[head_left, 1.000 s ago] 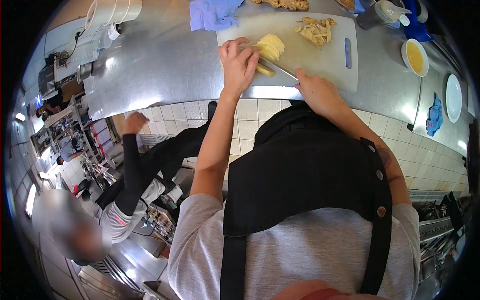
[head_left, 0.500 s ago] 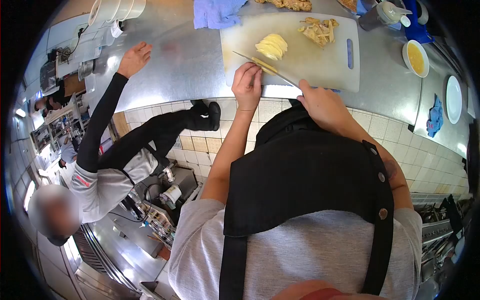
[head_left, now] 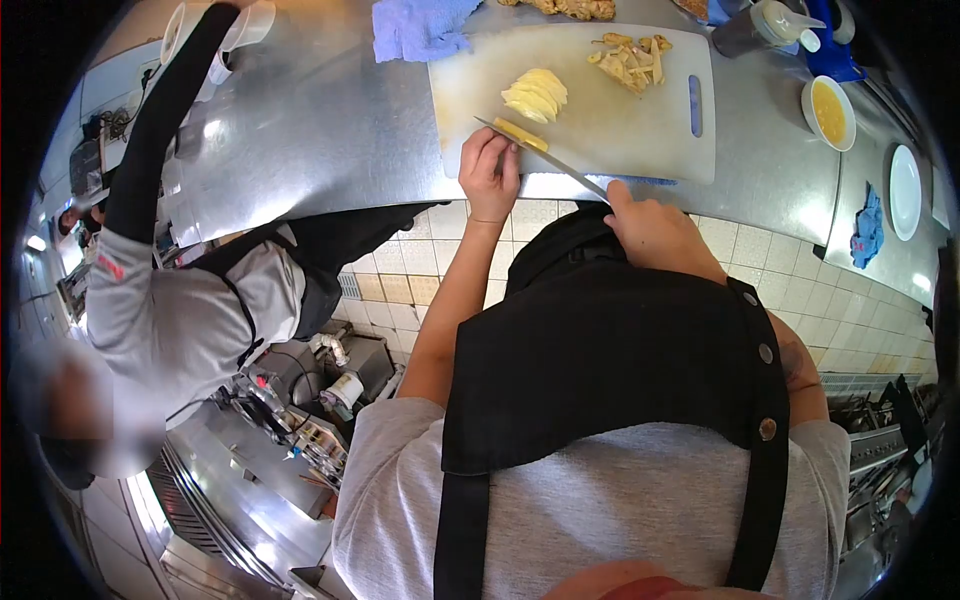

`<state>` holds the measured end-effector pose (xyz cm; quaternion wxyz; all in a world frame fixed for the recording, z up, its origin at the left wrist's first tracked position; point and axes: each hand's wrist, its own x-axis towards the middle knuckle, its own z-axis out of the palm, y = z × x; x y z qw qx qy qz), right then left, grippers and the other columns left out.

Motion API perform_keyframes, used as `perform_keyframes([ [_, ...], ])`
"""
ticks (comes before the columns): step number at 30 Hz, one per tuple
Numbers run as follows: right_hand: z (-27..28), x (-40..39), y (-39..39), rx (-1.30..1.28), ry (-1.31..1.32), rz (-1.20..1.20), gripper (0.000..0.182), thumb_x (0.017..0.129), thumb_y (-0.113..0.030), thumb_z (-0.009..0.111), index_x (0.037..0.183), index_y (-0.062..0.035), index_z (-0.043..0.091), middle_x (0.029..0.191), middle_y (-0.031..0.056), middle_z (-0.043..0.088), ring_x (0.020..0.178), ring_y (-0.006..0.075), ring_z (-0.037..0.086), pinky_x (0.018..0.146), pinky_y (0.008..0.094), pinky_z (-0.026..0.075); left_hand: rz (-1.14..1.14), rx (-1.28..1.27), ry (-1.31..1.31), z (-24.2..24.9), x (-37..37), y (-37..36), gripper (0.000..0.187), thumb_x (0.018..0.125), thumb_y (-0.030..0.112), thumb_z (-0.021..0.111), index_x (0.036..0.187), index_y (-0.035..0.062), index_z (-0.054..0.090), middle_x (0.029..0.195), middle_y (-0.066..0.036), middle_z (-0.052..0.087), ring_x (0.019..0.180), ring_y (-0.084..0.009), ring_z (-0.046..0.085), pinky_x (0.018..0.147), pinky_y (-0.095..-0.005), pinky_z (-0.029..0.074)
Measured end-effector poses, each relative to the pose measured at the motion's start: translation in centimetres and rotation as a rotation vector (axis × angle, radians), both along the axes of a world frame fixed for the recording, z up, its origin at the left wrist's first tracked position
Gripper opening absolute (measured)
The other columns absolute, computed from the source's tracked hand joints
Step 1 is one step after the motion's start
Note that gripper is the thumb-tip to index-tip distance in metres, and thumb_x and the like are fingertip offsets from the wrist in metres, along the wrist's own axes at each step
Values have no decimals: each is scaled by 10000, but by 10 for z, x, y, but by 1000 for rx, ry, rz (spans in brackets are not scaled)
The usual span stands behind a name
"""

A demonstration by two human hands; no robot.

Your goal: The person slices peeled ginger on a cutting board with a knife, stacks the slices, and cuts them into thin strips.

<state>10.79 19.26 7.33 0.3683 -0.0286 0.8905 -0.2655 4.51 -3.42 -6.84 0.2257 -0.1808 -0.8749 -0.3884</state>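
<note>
My right hand (head_left: 660,232) is closed around the handle of a knife (head_left: 570,172), its blade slanting up and left across the white cutting board (head_left: 620,130). My left hand (head_left: 488,178) has its fingers curled at the near side of the blade, on a pale yellow ginger piece (head_left: 522,134) that the hand and knife partly hide. Just beyond lies a fanned pile of ginger slices (head_left: 536,95). Ginger peelings (head_left: 632,64) sit farther back on the board.
Unpeeled ginger (head_left: 575,8) and a blue cloth (head_left: 420,28) lie behind the board. To the right are a squeeze bottle (head_left: 752,28), a bowl of yellow liquid (head_left: 829,112), a white plate (head_left: 904,192) and another blue cloth (head_left: 867,228). A co-worker (head_left: 200,300) stands at left, reaching toward white containers (head_left: 252,25).
The knife and my right hand have shifted slightly down and right. The co-worker has moved closer to the counter and stretched an arm up toward the white containers.
</note>
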Motion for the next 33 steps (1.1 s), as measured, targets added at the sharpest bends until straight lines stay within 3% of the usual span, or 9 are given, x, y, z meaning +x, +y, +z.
perform_keyframes([
  [10, 0, -10, 0, -5, -60, -5, 243, 990, -250, 503, 1071, -34, 423, 845, 268, 667, 847, 468, 645, 748, 564, 493, -5, -11, -12, -3, 0, -2, 137, 805, 1, 705, 938, 6, 673, 1025, -148, 648, 910, -290, 640, 804, -347, 518],
  [16, -19, -11, -2, -65, -19, -15, 247, 987, -240, 512, 1056, -23, 416, 801, 270, 661, 808, 481, 641, 729, 562, 497, -11, -12, -29, -6, 1, -4, 134, 798, -9, 702, 926, 6, 665, 1025, -148, 645, 917, -293, 632, 810, -350, 514],
  [19, -23, -13, -3, -65, -1, 14, 212, 987, -195, 485, 1059, 0, 443, 792, 267, 662, 781, 450, 662, 726, 544, 519, -11, -11, -27, -7, 0, -3, 145, 776, -18, 709, 906, 15, 653, 1007, -138, 635, 913, -302, 620, 806, -366, 510],
  [22, -30, -12, -6, -86, 11, -14, 229, 991, -225, 506, 1045, -20, 418, 783, 275, 656, 799, 479, 643, 730, 554, 500, -10, -15, -25, -4, 0, -1, 152, 766, -23, 712, 897, 19, 648, 996, -133, 631, 910, -306, 615, 803, -371, 509],
  [31, -59, -36, -26, -169, 149, 38, 154, 965, -108, 460, 1024, 33, 441, 826, 285, 662, 809, 455, 666, 734, 530, 520, -25, 5, -29, -4, 1, -2, 117, 801, -27, 696, 903, 15, 658, 1005, -136, 635, 911, -276, 627, 800, -341, 515],
  [33, -56, -37, -25, -160, 101, 32, 201, 969, -160, 501, 1052, 10, 433, 850, 292, 658, 834, 468, 650, 749, 540, 506, -24, 7, -25, -5, 1, -3, 115, 802, -29, 695, 900, 19, 658, 999, -133, 636, 907, -272, 628, 799, -339, 516],
])
